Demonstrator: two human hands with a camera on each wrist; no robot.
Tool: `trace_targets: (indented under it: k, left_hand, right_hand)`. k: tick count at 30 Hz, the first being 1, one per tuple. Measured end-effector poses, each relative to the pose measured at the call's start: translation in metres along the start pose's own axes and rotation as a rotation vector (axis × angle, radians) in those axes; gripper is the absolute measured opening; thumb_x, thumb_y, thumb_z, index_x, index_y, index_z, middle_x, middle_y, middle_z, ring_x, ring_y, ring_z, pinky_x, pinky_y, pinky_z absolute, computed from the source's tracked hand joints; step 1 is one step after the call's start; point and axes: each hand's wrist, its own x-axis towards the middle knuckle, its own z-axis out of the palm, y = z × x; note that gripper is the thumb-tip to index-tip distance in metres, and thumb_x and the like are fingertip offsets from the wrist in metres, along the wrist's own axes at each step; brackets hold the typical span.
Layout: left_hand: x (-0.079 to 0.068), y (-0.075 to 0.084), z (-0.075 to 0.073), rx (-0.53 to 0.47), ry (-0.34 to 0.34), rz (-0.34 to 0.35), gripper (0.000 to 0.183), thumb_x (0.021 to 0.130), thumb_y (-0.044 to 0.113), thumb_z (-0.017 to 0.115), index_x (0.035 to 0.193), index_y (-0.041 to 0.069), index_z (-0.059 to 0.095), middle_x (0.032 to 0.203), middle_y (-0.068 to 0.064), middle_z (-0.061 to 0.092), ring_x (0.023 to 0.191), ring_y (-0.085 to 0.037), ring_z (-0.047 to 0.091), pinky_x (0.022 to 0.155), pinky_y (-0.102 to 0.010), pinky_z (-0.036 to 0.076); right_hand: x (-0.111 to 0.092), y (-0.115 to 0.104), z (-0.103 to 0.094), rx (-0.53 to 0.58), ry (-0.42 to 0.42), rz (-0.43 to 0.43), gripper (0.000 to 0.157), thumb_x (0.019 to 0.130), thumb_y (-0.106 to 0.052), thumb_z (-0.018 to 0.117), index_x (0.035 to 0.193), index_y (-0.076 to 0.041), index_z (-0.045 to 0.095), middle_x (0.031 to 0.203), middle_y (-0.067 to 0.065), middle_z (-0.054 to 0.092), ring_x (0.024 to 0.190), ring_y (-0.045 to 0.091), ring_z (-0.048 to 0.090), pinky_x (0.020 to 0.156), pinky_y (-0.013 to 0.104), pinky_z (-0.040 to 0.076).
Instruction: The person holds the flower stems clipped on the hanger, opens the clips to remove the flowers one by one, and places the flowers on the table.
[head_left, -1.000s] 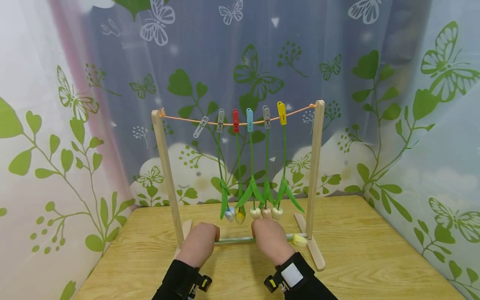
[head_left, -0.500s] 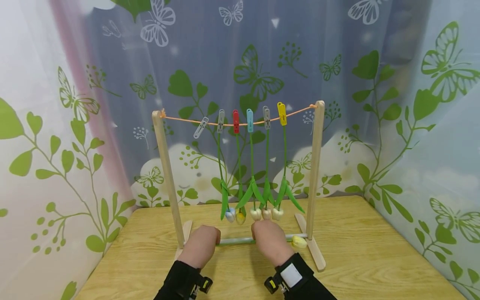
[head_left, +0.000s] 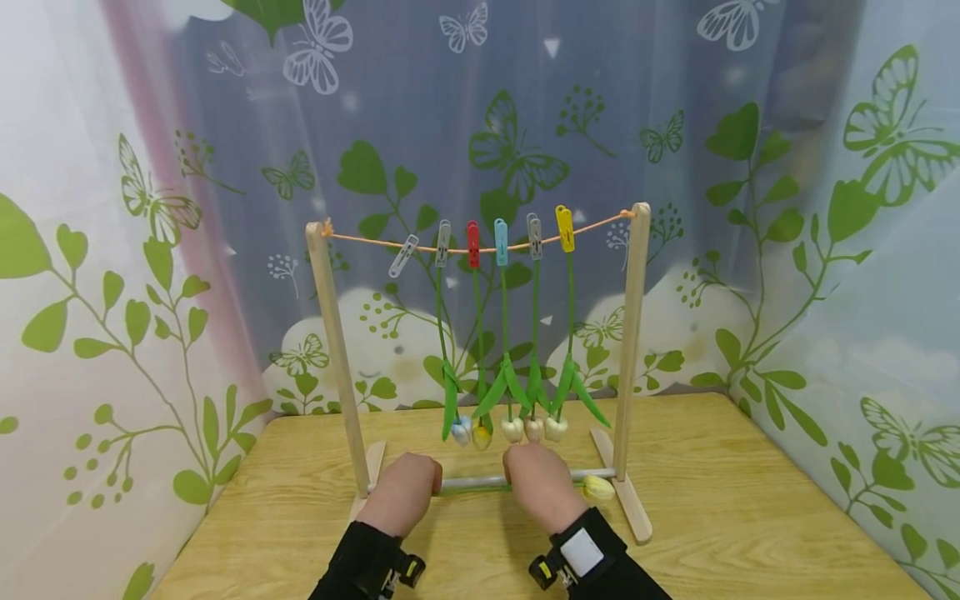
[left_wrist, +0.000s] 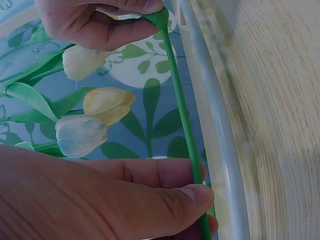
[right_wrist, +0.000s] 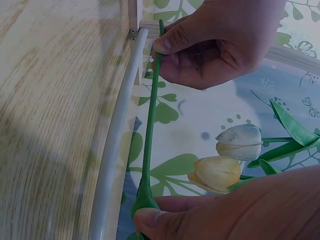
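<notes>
A yellow artificial tulip lies level between my hands, its head to the right. My left hand pinches the green stem near its bare end, between thumb and fingers. My right hand pinches the same stem by the leaf base near the flower, as the right wrist view shows. Between the hands the stem runs straight, close alongside the pale rod of the wooden stand. Several tulips hang head down just above and behind my hands, among them a blue-white tulip and a darker yellow tulip.
Wooden posts stand at either side, with an orange cord strung between them. Pegs in several colours hold the hanging stems. At the left a grey clothespin hangs tilted with no flower. Patterned curtain encloses the wooden table.
Both hands and the tulip have sunk slightly. The stem showed in front of the rod earlier; now only a thin green line shows along its lower edge in the head view.
</notes>
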Motion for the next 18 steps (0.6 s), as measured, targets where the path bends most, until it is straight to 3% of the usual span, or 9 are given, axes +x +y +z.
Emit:
trace_targets:
  k: [11, 18]
  left_hand:
    - [-0.0016, -0.0001, 0.0036, 0.006, 0.005, 0.013, 0.026, 0.087, -0.010, 0.062, 0.075, 0.012, 0.070, 0.067, 0.006, 0.057, 0.059, -0.007, 0.046, 0.055, -0.024, 0.044]
    - [-0.0021, -0.0009, 0.0062, -0.006, -0.016, 0.010, 0.026, 0.085, -0.011, 0.064, 0.075, 0.012, 0.070, 0.068, 0.007, 0.057, 0.061, -0.006, 0.046, 0.057, -0.024, 0.044]
  right_hand:
    - [-0.0009, -0.0001, 0.0009, 0.005, -0.013, 0.002, 0.034, 0.087, 0.004, 0.068, 0.061, -0.015, 0.059, 0.052, -0.008, 0.043, 0.049, 0.007, 0.030, 0.043, 0.021, 0.026]
    - [-0.0016, -0.0007, 0.0023, -0.005, -0.017, -0.021, 0.042, 0.087, 0.005, 0.067, 0.056, -0.016, 0.047, 0.051, -0.009, 0.025, 0.049, 0.009, 0.021, 0.044, 0.023, 0.017]
